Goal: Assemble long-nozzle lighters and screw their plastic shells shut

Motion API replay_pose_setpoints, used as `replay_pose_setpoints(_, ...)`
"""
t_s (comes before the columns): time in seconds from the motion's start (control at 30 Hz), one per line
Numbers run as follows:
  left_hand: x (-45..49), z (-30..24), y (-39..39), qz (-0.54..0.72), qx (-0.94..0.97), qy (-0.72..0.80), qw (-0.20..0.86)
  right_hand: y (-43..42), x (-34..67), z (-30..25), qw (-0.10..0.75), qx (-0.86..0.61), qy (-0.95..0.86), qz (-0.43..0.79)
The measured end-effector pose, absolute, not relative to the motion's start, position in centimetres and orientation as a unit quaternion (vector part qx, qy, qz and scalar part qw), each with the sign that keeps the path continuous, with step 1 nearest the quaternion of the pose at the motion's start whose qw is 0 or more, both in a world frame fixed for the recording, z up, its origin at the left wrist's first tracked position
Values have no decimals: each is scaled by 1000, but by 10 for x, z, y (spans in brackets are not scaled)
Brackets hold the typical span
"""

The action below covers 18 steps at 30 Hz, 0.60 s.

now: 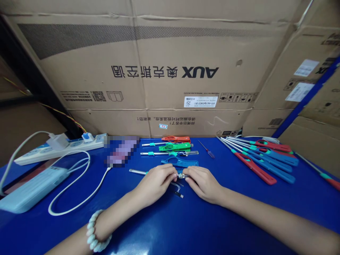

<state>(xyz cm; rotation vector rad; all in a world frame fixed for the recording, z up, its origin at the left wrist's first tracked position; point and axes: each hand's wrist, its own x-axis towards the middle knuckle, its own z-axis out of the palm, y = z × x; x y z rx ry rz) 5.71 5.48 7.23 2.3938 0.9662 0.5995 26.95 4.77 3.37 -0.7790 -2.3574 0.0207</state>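
In the middle of the blue table, my left hand (pixel 156 182) and my right hand (pixel 204 184) face each other with fingers closed on the inner parts of a long-nosed lighter. Its metal tube (pixel 136 171) sticks out left from under my left hand. My right fingers grip the clear fuel tank end, mostly covered; a small pale fitting (pixel 181 175) shows between my fingertips. White wires and a small black igniter piece (pixel 178 194) lie just below. Behind my hands is a blue lighter casing (pixel 180 162), and beyond it another bare lighter assembly (pixel 156 153).
Green (pixel 175 146) and red (pixel 176 139) casings lie further back. A small screwdriver (pixel 206 149) sits right of them. Several red and blue lighters (pixel 255 163) are piled at right. Left are a power strip (pixel 63 147), a power bank (pixel 34 187) and a white cable (pixel 71 212). Cardboard (pixel 159 46) stands behind.
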Motion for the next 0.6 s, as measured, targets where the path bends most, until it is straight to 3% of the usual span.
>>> replay_pose_setpoints(0.6,57,72,54,178,925,311,127,44,270,37,315,-283,-904,-56)
